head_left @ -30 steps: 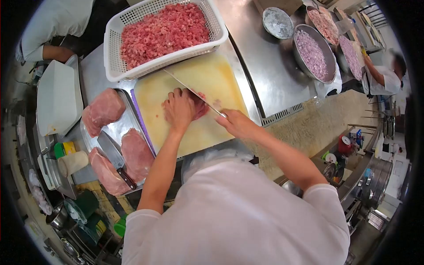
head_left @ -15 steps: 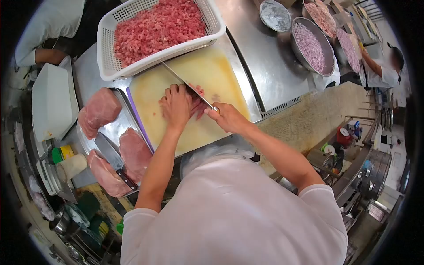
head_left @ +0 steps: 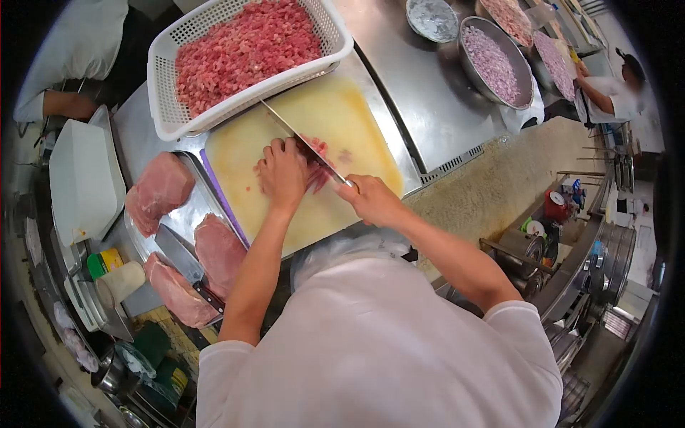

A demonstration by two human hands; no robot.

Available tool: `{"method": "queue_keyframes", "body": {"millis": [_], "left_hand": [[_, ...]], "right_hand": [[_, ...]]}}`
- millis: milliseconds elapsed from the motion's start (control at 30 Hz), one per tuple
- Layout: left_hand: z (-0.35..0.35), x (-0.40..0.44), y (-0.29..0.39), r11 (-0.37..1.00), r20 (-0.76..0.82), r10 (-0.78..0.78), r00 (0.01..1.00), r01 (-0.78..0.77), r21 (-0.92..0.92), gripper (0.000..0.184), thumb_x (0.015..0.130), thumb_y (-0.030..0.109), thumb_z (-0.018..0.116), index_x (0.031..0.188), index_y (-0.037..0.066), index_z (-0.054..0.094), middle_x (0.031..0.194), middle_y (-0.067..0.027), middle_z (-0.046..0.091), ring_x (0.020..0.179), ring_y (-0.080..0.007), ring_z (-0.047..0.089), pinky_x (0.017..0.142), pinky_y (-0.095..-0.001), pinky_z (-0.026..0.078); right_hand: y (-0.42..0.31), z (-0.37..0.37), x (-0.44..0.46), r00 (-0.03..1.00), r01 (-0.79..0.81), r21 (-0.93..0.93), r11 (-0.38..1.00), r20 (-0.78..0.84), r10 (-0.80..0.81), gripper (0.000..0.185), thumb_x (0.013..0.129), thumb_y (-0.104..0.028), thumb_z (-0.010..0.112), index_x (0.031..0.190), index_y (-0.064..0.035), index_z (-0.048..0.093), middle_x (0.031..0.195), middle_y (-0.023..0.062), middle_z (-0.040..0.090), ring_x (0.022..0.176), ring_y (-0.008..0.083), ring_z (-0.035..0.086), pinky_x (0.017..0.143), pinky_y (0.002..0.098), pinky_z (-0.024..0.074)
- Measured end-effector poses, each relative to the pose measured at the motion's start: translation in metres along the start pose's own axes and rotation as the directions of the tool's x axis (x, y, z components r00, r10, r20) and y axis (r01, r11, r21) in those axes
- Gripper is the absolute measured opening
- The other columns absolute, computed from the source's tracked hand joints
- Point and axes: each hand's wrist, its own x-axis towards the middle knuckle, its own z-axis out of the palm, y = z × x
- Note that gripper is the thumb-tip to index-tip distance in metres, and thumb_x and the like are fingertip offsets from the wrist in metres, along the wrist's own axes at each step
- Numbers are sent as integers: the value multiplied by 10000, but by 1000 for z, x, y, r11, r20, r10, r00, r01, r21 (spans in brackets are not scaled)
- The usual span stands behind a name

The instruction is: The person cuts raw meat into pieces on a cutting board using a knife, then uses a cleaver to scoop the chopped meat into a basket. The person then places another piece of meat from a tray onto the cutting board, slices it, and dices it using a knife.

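My right hand [head_left: 372,200] is closed around the handle of a long knife [head_left: 300,139]. Its blade slants up and left across the yellowed cutting board [head_left: 335,221]. Under and beside the blade lie strips and small pieces of raw meat [head_left: 319,171]. Curled fingers of my left hand [head_left: 283,171] press on the meat at the left of the blade. What lies beneath that palm is hidden. Beyond the board stands a white perforated basket [head_left: 160,93] with diced meat [head_left: 246,53] in it.
Left of the board, a metal tray [head_left: 202,182] holds large meat pieces [head_left: 160,189] and a second knife [head_left: 178,253]. A white tub [head_left: 82,178] stands farther left. Bowls of chopped onion [head_left: 492,64] sit at upper right. Co-workers stand at the far left [head_left: 68,57] and right [head_left: 606,96].
The whole view has shifted slightly. Both hands keep nearly the same place on the board, with the knife still beside the left fingers. The co-worker at right has moved an arm a little.
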Motion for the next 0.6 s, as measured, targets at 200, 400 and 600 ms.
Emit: {"method": "queue_keyframes", "body": {"millis": [200, 400, 600], "left_hand": [[2, -1, -1, 999, 5, 6, 1000, -6, 31, 278, 912, 154, 647, 1171, 57, 621, 1193, -136, 591, 1122, -357, 585, 895, -526, 492], [6, -1, -6, 998, -13, 48, 999, -47, 30, 300, 878, 152, 675, 1159, 65, 618, 1142, -125, 582, 1101, -340, 572, 871, -507, 482], [5, -2, -5, 999, 1, 37, 999, -37, -1, 271, 932, 154, 638, 1192, 81, 611, 1208, -126, 584, 1139, -352, 574, 886, -527, 495]], "right_hand": [[-18, 11, -26, 994, -108, 156, 982, 4, 109, 536, 1079, -451, 539, 1026, 74, 634, 699, 206, 647, 554, 311, 638, 593, 438, 529], [-6, 26, 3, 999, -44, 155, 987, -12, 47, 522, 1081, -463, 533, 1031, 51, 611, 649, 125, 615, 472, 242, 600, 512, 411, 516], [-18, 27, -45, 995, -96, 229, 969, -9, 101, 505, 1079, -455, 538, 1008, 41, 601, 649, 113, 597, 469, 223, 607, 471, 395, 499]]}}
